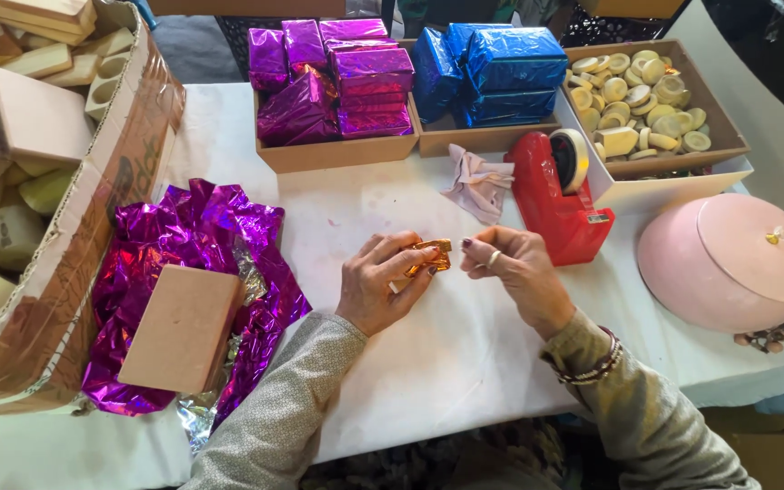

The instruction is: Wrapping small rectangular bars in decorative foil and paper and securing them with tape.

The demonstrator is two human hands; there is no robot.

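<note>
1. Left of the red tape dispenser (557, 195), over bare white table (465, 345), I hold a small gold-foil piece (428, 256) between both hands.
2. My left hand (381, 283) has fingers curled shut around the gold-foil piece's lower left end; thumb and forefinger pinch it from above.
3. My right hand (517, 269) sits just right of the piece, fingertips pinched together at or beside its right end. I cannot tell whether they grip foil, a strip of tape, or nothing.
4. Key relation: the piece's long axis runs from lower left to upper right, toward the dispenser. The left hand carries it; the right meets it end-on, from the dispenser side. The left is the closer hand, being wrapped on it.
5. Further left of the dispenser: crumpled magenta foil sheet (183, 245) spread flat, a plain tan block (183, 327) lying on it, well apart from my hands.
6. Beyond that, a big cardboard box (74, 272) of pale bars.
7. Behind the dispenser: a crumpled pinkish cloth (478, 181), a tray of magenta-wrapped parcels (338, 77), a tray of blue-wrapped parcels (496, 68), a box of round pale discs (646, 91).
8. Right of the dispenser: a pink lidded round container (728, 263).
</note>
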